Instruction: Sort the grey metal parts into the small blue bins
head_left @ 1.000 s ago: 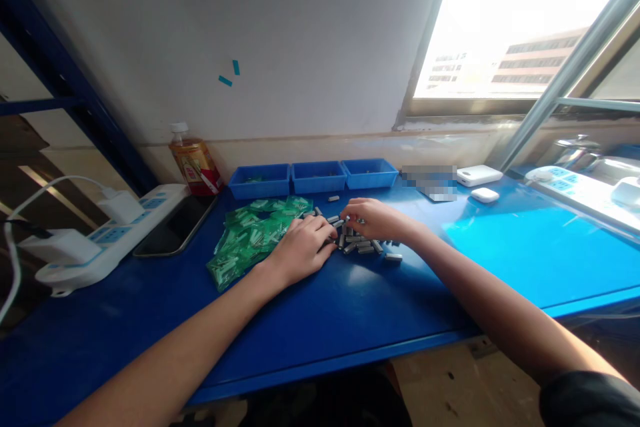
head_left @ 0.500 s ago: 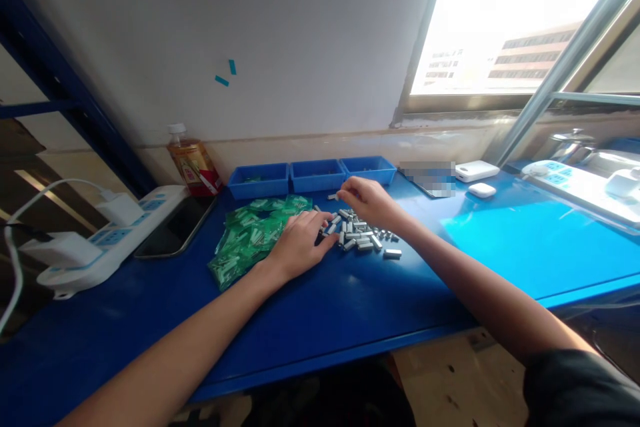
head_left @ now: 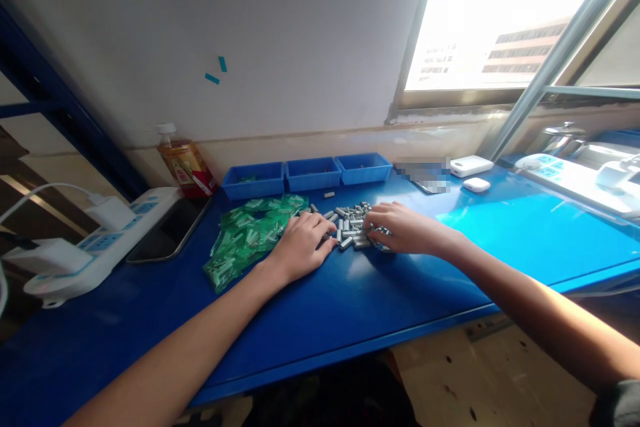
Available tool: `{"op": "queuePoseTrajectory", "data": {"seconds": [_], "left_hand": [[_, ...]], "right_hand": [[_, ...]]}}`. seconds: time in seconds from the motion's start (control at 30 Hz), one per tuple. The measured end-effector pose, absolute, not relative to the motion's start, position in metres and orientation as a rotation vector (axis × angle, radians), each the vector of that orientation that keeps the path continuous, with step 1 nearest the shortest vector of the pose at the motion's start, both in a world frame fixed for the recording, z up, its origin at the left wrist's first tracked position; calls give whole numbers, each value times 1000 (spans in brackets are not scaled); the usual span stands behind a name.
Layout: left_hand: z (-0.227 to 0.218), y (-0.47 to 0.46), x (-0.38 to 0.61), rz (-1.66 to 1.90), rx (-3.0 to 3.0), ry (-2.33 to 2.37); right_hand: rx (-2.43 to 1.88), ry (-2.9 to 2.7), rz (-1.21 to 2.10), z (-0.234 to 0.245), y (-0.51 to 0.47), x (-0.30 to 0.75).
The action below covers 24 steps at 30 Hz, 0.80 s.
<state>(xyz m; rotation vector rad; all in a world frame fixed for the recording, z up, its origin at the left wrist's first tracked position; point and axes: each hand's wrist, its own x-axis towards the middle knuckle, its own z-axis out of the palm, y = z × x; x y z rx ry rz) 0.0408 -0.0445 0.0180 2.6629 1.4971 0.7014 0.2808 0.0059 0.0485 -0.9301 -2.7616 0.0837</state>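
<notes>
A loose pile of small silver metal pieces [head_left: 345, 237] lies on the blue table between my hands. My left hand [head_left: 303, 243] rests at the pile's left edge, thumb and fingers apart, touching pieces there. At the right edge of the pile, my right hand [head_left: 403, 228] curves its fingers around several pieces, with the thumb apart from them. Its palm side is hidden from me. Flat green plastic bags [head_left: 240, 240] with metal parts inside lie against the left hand's far side. One single metal piece [head_left: 329, 195] sits apart, behind the pile.
Three blue bins, left [head_left: 254, 188], middle [head_left: 313, 180] and right [head_left: 364, 175], line the wall. To the left are a bottle [head_left: 185, 163], a black phone [head_left: 173, 230] and a white power strip [head_left: 107, 243]. White devices [head_left: 471, 165] stand at the back right.
My right hand has moved from behind the pile to its right side, coming nearer to me. A single piece now lies where it was. My left hand stays at the pile's left edge.
</notes>
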Motion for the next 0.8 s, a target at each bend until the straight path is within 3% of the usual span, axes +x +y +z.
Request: {"op": "queuePoseTrajectory", "data": {"seconds": [0.2, 0.5, 0.8], "left_hand": [[18, -45, 41, 709, 2666, 1508], [18, -45, 40, 696, 2666, 1511], [18, -46, 40, 690, 2655, 1518]], "right_hand": [[-886, -2669, 137, 25, 5, 283], [-955, -2678, 324, 40, -6, 308], [-824, -2530, 212, 53, 26, 273]]}}
